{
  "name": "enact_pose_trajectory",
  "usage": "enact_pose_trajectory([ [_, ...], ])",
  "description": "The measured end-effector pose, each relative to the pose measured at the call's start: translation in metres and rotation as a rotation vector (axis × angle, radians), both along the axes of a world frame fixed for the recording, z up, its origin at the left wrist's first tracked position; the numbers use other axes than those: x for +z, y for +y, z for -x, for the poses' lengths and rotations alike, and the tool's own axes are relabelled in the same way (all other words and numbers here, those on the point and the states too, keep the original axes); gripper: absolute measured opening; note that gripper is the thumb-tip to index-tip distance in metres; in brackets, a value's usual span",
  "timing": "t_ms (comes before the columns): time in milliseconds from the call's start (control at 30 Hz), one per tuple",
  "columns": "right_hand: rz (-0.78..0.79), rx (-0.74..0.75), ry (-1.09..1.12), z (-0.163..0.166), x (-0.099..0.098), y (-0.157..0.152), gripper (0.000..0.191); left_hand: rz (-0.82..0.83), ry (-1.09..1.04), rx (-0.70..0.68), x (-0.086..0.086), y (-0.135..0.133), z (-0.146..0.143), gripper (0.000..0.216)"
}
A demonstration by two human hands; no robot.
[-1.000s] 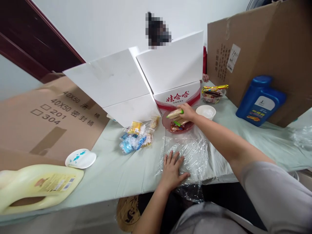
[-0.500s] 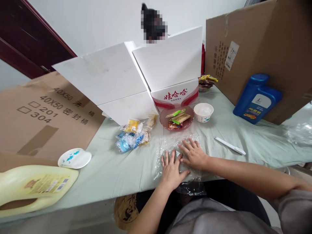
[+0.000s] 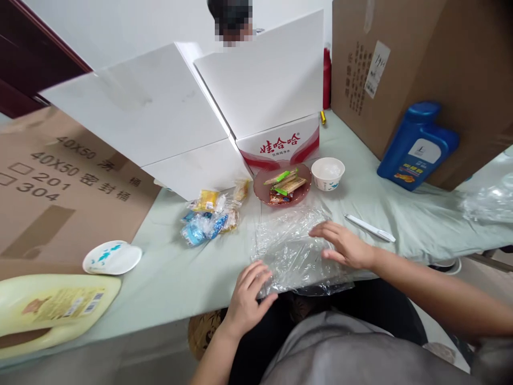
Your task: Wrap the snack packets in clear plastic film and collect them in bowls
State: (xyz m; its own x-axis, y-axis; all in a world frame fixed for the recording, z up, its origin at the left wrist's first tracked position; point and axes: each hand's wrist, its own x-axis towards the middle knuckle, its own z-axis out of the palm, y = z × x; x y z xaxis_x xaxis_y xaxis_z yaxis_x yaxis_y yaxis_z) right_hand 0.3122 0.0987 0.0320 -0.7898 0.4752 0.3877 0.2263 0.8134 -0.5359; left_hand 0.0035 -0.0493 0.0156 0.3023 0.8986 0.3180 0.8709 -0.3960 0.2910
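Note:
A crinkled clear plastic bag (image 3: 290, 254) lies flat on the pale green cloth, its near end hanging over the table edge. At its left edge is my left hand (image 3: 250, 294), fingers slightly bent and thumb apart. My right hand (image 3: 344, 244) is over the bag's right side, fingers stretched and thumb apart. Neither hand grips anything. Behind the bag stands a pinkish glass plate (image 3: 260, 195) with several wrapped snacks (image 3: 286, 184) on it. A white paper bowl (image 3: 328, 174) is just right of the plate. To the right lies a white pen-like object (image 3: 369, 227).
Wrapped snacks (image 3: 210, 216) are heaped left of the bag. White carton panels (image 3: 264, 80) stand at the back, with a person's head behind. A blue bottle (image 3: 419, 147) leans on a cardboard box (image 3: 372, 64). A yellow jug (image 3: 60, 305) and paper bowl (image 3: 112, 258) lie at left.
My hands have spread apart from the bag's middle, left hand toward the near left, right hand to the right. More of the bag shows. The camera view has shifted.

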Motion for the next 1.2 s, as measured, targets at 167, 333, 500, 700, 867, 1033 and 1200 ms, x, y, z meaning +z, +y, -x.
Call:
enact_pose_trajectory([
  [167, 0.039, 0.271, -0.174, -0.031, -0.008, -0.036, 0.076, 0.045, 0.031, -0.117, -0.006, -0.017, -0.001, 0.034],
  [333, 0.094, 0.107, -0.171, -0.039, -0.019, -0.045, 0.026, 0.098, -0.292, -0.087, -0.006, -0.007, 0.002, 0.014],
  [500, 0.352, -0.187, 0.009, -0.029, -0.009, -0.040, 0.024, 0.308, -0.558, 0.268, -0.006, 0.011, -0.004, 0.016],
  [700, 0.405, -0.709, 0.107, 0.003, -0.027, -0.013, 0.023, 0.206, -0.667, 0.645, -0.018, 0.056, -0.018, 0.033],
  [867, 0.175, -0.906, -0.209, 0.023, -0.041, 0.003, 0.029, 0.116, -0.333, 0.785, -0.024, 0.076, -0.023, 0.026],
  [1033, -0.006, -0.939, -0.315, 0.027, -0.046, -0.001, 0.037, 0.101, -0.180, 0.816, -0.031, 0.075, -0.026, 0.029],
  [1200, -0.026, -1.000, -0.389, 0.025, -0.043, -0.002, 0.033, 0.127, -0.095, 0.781, -0.031, 0.076, -0.024, 0.026],
])
